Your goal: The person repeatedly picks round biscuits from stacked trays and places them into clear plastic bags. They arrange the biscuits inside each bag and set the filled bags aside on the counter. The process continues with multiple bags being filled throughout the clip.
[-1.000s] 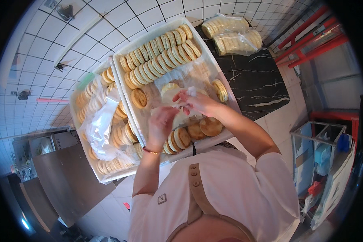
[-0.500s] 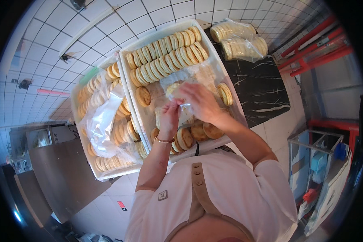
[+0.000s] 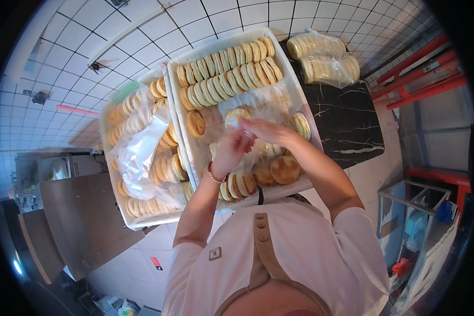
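Observation:
My left hand (image 3: 234,149) and my right hand (image 3: 266,130) meet above the right white tray (image 3: 308,108), fingers pinched together on a bit of clear plastic bag (image 3: 249,135). Most of the bag is hidden behind the hands. Just beyond the fingertips is a pale round flatbread (image 3: 237,117); whether it is inside the bag I cannot tell. Two rows of upright flatbreads (image 3: 226,81) fill the far part of this tray. One browned flatbread (image 3: 196,124) leans at its left, another stack (image 3: 302,125) stands by the right wall, and several browned flatbreads (image 3: 285,169) lie along the near side.
On the left, a second white tray (image 3: 125,213) holds more flatbreads under a crumpled clear plastic sheet (image 3: 142,158). Two bagged rolls of flatbreads (image 3: 329,68) rest on the black marbled counter (image 3: 342,121). A tiled wall rises behind; a metal-framed rack (image 3: 413,205) stands right.
My hands have drawn closer together, the right hand's fingers now pinching beside the left's. The whole view has shifted slightly, so the trays appear further right.

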A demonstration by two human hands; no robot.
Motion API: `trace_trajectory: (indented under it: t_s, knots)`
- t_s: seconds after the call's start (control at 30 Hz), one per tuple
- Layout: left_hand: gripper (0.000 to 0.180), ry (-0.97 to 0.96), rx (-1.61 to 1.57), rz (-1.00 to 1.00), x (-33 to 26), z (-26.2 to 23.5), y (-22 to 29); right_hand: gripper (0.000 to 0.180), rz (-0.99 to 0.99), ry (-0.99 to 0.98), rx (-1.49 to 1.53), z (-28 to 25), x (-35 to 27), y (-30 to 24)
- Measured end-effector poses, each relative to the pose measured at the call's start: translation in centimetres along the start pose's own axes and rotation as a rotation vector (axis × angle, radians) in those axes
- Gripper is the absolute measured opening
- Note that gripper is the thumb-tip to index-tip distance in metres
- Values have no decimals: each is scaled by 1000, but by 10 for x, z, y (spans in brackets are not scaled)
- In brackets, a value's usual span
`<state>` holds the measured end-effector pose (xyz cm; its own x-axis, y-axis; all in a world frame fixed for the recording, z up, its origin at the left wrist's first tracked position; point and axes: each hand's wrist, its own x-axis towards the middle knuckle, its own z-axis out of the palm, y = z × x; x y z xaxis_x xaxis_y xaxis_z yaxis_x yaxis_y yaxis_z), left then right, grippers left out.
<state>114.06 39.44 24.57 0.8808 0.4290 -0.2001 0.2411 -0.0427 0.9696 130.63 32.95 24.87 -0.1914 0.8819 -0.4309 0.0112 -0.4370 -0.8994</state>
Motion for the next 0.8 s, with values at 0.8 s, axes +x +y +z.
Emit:
trace_trajectory:
  t_s: [0.8]
  knots:
    - [21, 278, 253, 72, -11, -1, -45, 6, -883, 583, -1070, 32, 0, 40]
